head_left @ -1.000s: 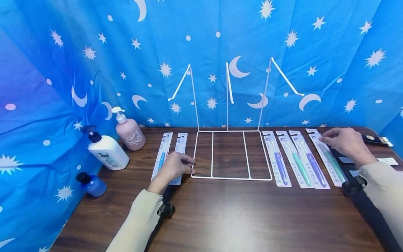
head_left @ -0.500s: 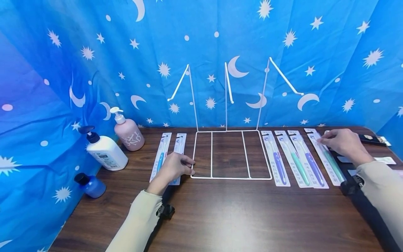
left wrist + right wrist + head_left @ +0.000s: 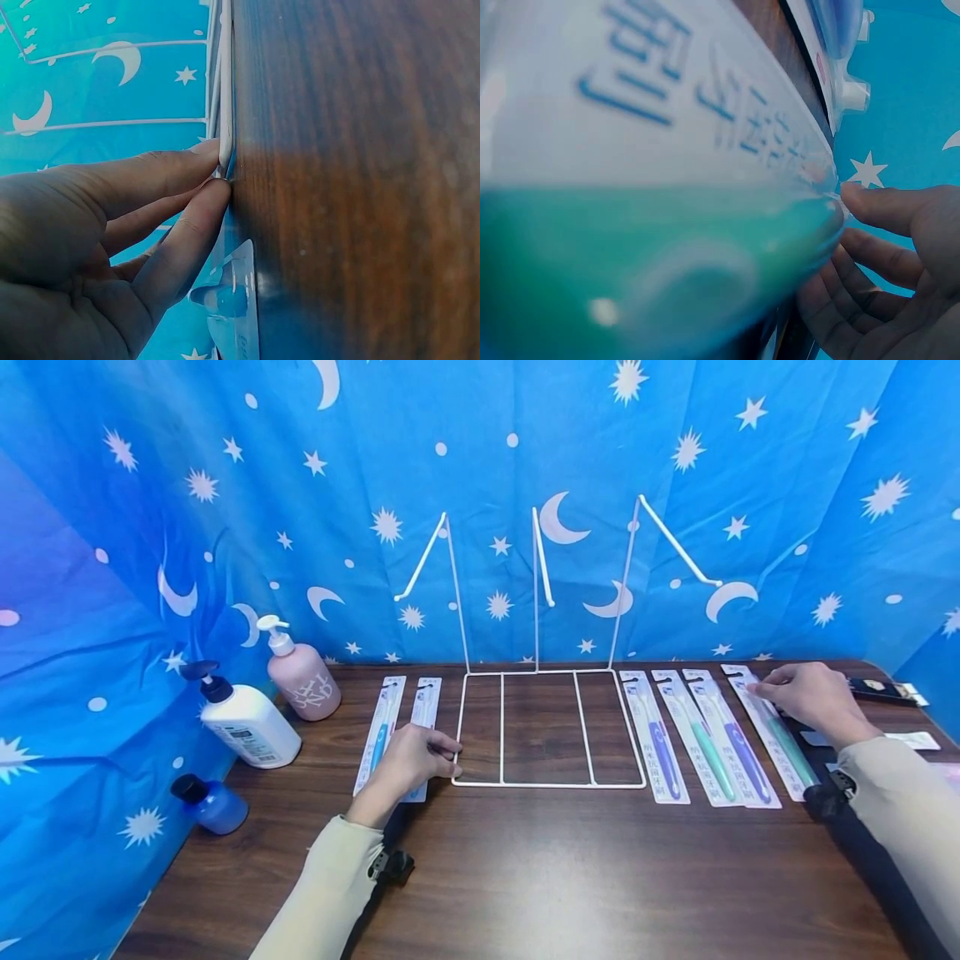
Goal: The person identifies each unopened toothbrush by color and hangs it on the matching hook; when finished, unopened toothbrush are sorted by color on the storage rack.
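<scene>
My left hand [image 3: 408, 758] is at the front left corner of a white wire rack [image 3: 547, 786]. In the left wrist view, thumb and finger of the left hand [image 3: 142, 202] pinch the rack's wire [image 3: 226, 90] just over the tabletop. Three tall uprights with sloping hooks rise from its back. On the far right, my right hand [image 3: 813, 695] pinches the upper edge of a packaged green toothbrush [image 3: 789, 747]. Close up in the right wrist view, its clear blister [image 3: 667, 255] fills much of the picture, with the right hand [image 3: 907, 262] at its far end.
Right of the rack lie packaged toothbrushes, two purple [image 3: 660, 752] [image 3: 746, 760] and one green [image 3: 708, 752]. Two blue ones [image 3: 380, 735] [image 3: 424, 702] lie left. Pump bottles [image 3: 303, 681] [image 3: 251, 727] and a small blue bottle [image 3: 217, 806] stand far left. Flat packets [image 3: 885, 692] lie far right.
The head view has drifted slightly, so everything sits a little further left. Both hands keep their places on the rack and the green toothbrush.
</scene>
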`<state>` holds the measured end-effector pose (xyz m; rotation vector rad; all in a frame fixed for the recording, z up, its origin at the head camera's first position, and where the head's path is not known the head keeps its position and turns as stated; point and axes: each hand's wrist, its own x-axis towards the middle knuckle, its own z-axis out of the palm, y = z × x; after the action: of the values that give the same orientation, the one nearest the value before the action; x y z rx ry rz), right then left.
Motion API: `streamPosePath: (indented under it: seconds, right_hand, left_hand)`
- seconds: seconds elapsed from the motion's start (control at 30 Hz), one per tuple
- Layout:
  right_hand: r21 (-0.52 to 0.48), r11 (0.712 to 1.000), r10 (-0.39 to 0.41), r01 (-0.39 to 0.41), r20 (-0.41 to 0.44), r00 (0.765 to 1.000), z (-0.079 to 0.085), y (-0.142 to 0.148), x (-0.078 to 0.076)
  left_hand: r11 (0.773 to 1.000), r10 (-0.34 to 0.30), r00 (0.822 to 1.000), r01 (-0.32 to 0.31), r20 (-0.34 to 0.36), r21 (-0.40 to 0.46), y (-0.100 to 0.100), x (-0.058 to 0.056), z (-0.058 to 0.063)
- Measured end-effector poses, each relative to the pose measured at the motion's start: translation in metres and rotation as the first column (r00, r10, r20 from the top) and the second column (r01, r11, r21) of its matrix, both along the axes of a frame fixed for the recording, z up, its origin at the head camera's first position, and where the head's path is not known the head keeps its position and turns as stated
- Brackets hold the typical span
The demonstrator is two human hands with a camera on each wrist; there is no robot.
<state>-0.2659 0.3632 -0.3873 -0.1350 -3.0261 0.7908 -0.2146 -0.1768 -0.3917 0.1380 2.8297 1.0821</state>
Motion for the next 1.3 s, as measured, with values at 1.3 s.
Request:
streamPosePath:
  seconds: [1.3]
  right_hand:
    - [-0.276, 0.961, -0.076, 0.030, -0.157, 0.985, 0.097, -0.042, 0.069]
  left_hand:
    - [0.999, 0.005, 1.000, -0.005, -0.002, 0.032, -0.001, 0.004, -0.002]
